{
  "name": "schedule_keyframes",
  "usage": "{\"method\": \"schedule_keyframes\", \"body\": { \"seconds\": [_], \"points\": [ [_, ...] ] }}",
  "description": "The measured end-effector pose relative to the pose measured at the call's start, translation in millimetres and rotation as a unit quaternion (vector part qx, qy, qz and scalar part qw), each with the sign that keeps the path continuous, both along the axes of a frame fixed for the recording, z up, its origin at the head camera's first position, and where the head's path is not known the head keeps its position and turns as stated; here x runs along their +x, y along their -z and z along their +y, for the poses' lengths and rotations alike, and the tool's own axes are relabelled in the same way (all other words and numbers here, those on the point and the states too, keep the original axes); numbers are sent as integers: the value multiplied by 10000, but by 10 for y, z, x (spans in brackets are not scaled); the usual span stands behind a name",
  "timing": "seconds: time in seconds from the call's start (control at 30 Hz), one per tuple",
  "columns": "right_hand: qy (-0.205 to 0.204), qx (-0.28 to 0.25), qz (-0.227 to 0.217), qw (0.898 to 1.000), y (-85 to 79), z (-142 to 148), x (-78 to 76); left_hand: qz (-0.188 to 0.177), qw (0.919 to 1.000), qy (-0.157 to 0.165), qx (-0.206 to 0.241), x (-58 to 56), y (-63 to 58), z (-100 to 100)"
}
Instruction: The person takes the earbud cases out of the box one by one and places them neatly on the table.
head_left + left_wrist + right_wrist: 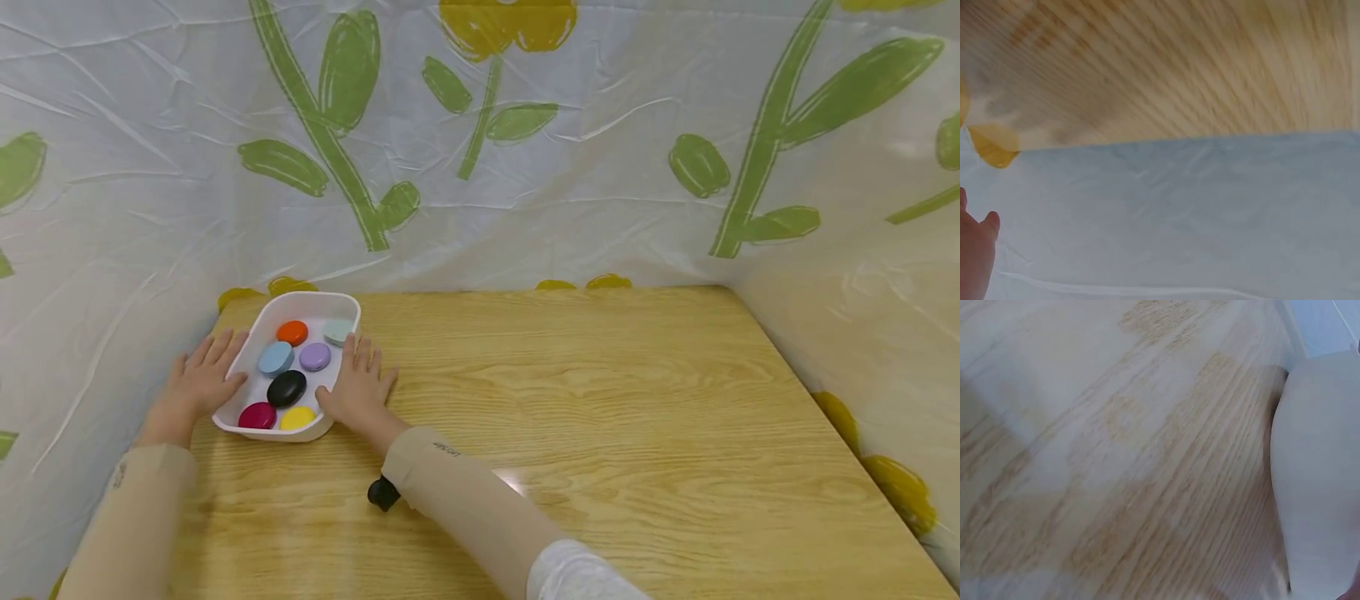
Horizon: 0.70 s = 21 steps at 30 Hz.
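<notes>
Near the tabletop's (600, 433) far left corner, a white tray (318, 303) flanked on both sides

Pale cloth (615, 192) printed with green leaves and yellow flowers closes off the back and both sides, so from my remote seat I see little room beyond the left hand (191, 392). The wooden tabletop is smooth and shiny, with a bright glare beside the right sleeve (468, 500); I would expect the tray to slide readily on it.

The tray seems to rest flat, close to the back cloth. I judge the step to be steadying or shifting it. The left hand lies along its left rim, the right hand (362, 392) along its right; both have fingers straight and spread, clamped on nothing. How hard they press, I cannot tell. I'd push evenly and keep the tray level, since lopsided pressure could swivel it.

Inside lie an orange disc (292, 332), a light blue disc (276, 358), a lilac disc (315, 357), a grey-green disc (337, 331), a black disc (287, 388), a crimson disc (257, 416) and a yellow disc (297, 418); a jerk could set them knocking.
</notes>
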State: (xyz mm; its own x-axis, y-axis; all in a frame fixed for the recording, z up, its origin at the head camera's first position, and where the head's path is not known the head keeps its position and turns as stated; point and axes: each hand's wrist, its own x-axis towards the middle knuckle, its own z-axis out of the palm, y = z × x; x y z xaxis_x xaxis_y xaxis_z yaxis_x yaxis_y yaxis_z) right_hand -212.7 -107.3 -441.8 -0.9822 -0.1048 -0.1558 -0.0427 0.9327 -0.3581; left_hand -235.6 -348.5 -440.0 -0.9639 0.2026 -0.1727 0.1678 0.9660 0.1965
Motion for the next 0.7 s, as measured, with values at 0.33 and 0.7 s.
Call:
{"method": "schedule_keyframes", "body": {
  "seconds": [0.33,0.7],
  "points": [
    [147,688,100,9975,75,-53,-53,-28,9993,155,-341,-13,-24,-3],
    [-34,920,-170,9956,88,35,-58,199,9994,55,-264,131,23,119]
  ]
}}
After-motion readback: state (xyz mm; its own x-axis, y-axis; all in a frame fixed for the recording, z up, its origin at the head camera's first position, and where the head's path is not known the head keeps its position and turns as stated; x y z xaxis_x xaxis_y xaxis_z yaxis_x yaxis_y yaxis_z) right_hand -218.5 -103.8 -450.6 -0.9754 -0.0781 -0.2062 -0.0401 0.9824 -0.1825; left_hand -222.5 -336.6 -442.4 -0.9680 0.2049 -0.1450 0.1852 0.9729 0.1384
